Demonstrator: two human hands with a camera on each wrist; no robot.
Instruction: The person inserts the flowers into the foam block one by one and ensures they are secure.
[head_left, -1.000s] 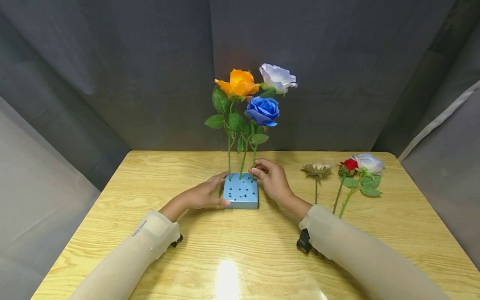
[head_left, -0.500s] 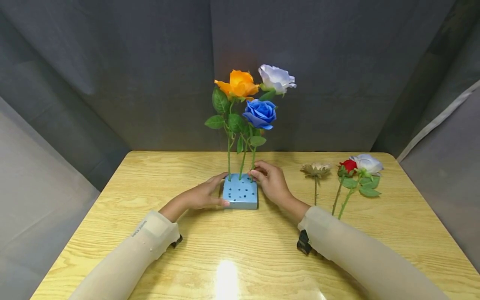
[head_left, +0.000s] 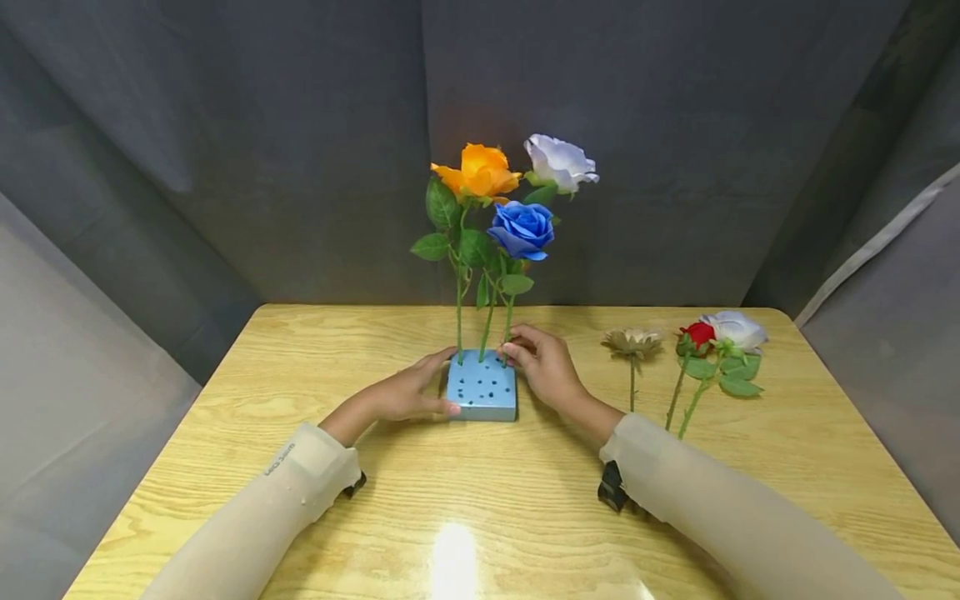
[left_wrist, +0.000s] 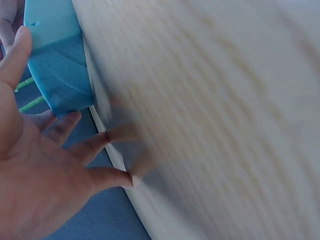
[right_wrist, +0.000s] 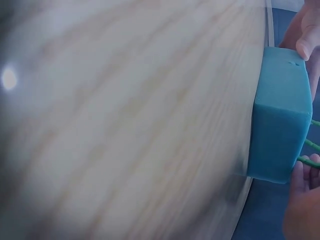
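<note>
A light-blue foam block [head_left: 482, 387] with several holes in its top sits on the table. Three artificial roses stand upright in its back row: an orange rose [head_left: 480, 172] on the left, a white rose [head_left: 561, 162] and a blue rose [head_left: 522, 229]. My left hand [head_left: 405, 392] grips the block's left side, thumb at the front corner and fingers round the back, as the left wrist view also shows. With thumb and fingertips my right hand [head_left: 551, 367] pinches the blue rose's stem [right_wrist: 308, 162] low down, just above the block's back right corner.
To the right on the wooden table [head_left: 420, 508] lie a beige flower [head_left: 632, 342], a red rose [head_left: 697, 335] and another white rose [head_left: 737, 330]. The right forearm partly covers their stems. Grey curtains [head_left: 315, 150] hang behind and beside the table.
The blue rose has dipped slightly and shifted a little left, with my right hand staying on its stem. My left hand and the block keep their places.
</note>
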